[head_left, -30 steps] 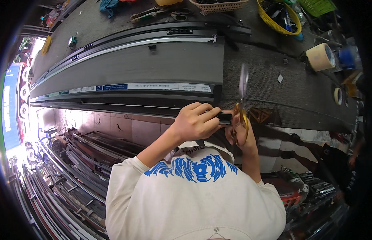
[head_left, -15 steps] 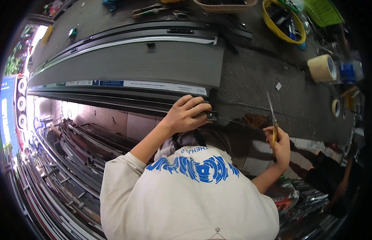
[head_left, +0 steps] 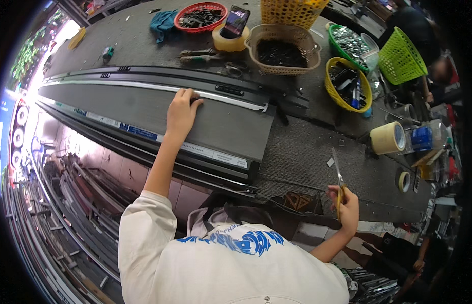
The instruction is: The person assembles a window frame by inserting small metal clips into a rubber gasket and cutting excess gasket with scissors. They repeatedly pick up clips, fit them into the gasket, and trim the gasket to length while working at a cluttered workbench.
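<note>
A pair of scissors (head_left: 339, 182) with yellow handles and pointed silver blades is gripped in my right hand (head_left: 349, 206), blades pointing away from me over the dark worktable. My left hand (head_left: 182, 114) is over the long grey panel (head_left: 233, 119). Its fingers curl around a small black piece (head_left: 195, 100), mostly hidden, beside a silver strip (head_left: 226, 97). Dark metal profiles (head_left: 195, 167) run along the panel's near side, with a printed white and blue label strip (head_left: 210, 153) on them. Another dark profile (head_left: 256, 96) with black slotted fittings runs along the far side.
At the back stand a red basket (head_left: 200, 6), a beige basket (head_left: 282, 70) and a yellow basket (head_left: 370, 91) of small parts. Tape rolls (head_left: 387, 139) sit at the right. Metal lengths (head_left: 68, 223) are stacked lower left; people are at the right edge.
My left hand has left the profile's near end and moved forward and left onto the small black piece on the panel. The scissors remain in my right hand. The view has shifted.
</note>
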Tool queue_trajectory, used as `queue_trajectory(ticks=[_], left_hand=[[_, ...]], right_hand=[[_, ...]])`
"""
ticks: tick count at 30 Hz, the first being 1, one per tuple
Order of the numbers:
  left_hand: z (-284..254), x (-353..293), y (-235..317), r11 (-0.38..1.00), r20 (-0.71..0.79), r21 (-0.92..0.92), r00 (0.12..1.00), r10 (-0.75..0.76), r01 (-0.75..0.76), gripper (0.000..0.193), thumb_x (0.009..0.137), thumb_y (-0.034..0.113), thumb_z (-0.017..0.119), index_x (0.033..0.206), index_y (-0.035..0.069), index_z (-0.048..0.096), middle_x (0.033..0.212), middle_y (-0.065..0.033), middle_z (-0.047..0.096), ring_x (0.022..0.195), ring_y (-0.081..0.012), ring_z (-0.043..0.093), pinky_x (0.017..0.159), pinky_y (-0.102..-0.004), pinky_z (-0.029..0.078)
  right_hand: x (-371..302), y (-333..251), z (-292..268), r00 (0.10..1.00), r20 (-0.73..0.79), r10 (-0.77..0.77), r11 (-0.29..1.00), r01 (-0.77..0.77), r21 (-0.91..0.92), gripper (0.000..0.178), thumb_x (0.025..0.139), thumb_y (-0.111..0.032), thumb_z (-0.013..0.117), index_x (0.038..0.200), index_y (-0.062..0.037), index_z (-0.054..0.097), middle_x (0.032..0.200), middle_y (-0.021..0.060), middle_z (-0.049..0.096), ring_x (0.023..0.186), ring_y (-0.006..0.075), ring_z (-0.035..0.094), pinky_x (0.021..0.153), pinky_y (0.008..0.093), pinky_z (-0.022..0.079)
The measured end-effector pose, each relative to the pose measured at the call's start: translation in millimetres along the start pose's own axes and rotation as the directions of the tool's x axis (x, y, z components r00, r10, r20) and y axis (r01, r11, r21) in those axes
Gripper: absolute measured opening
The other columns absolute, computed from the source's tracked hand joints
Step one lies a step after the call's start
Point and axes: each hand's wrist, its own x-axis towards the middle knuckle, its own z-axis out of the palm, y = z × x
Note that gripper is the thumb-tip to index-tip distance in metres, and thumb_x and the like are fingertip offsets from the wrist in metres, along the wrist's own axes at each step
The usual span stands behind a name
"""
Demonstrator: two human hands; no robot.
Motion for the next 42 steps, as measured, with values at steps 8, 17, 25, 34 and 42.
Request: queue_trajectory(ticks=[8, 17, 25, 34, 42], left_hand=[[-35.8, -23.5, -49.1, 0.174, 0.362, -0.867, 0.831, -0.423, 0.467, 0.024, 0.097, 0.02, 0.056, 0.108, 0.0, 0.064, 0.09, -0.0026, 0.06, 0.074, -0.0145, 0.054, 0.071, -0.0259, 0.046], [-176.2, -86.9, -231.5, -0.453, 0.441, -0.851, 0.831, -0.339, 0.266, 0.024, 0.103, 0.024, 0.046, 0.099, 0.004, 0.057, 0.064, 0.0034, 0.035, 0.057, -0.0099, 0.037, 0.053, -0.0236, 0.032], [-222.2, -78.7, -313.3, 0.125, 0.199, -0.933, 0.776, -0.598, 0.336, 0.032, 0.098, 0.005, 0.052, 0.13, 0.008, 0.054, 0.105, -0.0004, 0.059, 0.074, -0.0064, 0.057, 0.067, -0.0196, 0.049], [-182.0, -46.0, -281.6, 0.497, 0.039, -0.779, 0.82, -0.571, 0.383, 0.027, 0.092, 0.005, 0.06, 0.118, 0.002, 0.064, 0.109, -0.0029, 0.062, 0.063, -0.0007, 0.04, 0.051, -0.0167, 0.03], [-134.6, -0.5, -173.4, 0.589, 0.266, -0.756, 0.956, -0.123, 0.286, 0.026, 0.1, 0.014, 0.051, 0.12, 0.003, 0.062, 0.084, -0.007, 0.069, 0.048, -0.0003, 0.039, 0.043, -0.0177, 0.03]], right_hand=[[28.9, -39.0, 68.0, 0.927, -0.228, -0.299, 0.949, 0.262, -0.177, 0.021, 0.09, -0.015, 0.068, 0.102, 0.0027, 0.068, 0.082, 0.0054, 0.068, 0.07, 0.0099, 0.061, 0.063, 0.0254, 0.048], [-4.2, -86.6, 233.8, 0.889, -0.379, -0.256, 0.957, 0.289, 0.031, 0.021, 0.094, -0.021, 0.067, 0.093, 0.0004, 0.067, 0.075, 0.003, 0.062, 0.057, 0.0052, 0.053, 0.049, 0.0197, 0.04], [-15.3, -128.3, 326.3, 0.869, -0.386, -0.311, 0.939, 0.343, 0.016, 0.023, 0.095, -0.022, 0.066, 0.094, 0.0003, 0.068, 0.073, 0.0025, 0.061, 0.052, 0.0045, 0.048, 0.047, 0.0192, 0.037], [-30.7, -141.4, 327.4, 0.808, -0.54, -0.237, 0.962, 0.273, -0.014, 0.023, 0.092, -0.023, 0.069, 0.094, -0.0001, 0.068, 0.075, 0.001, 0.064, 0.068, 0.0072, 0.059, 0.057, 0.0234, 0.045], [-42.2, -80.4, 253.7, 0.778, -0.627, -0.042, 0.979, 0.158, 0.131, 0.015, 0.093, -0.014, 0.067, 0.097, 0.0004, 0.068, 0.084, 0.0018, 0.067, 0.07, 0.0087, 0.062, 0.053, 0.0212, 0.044]])
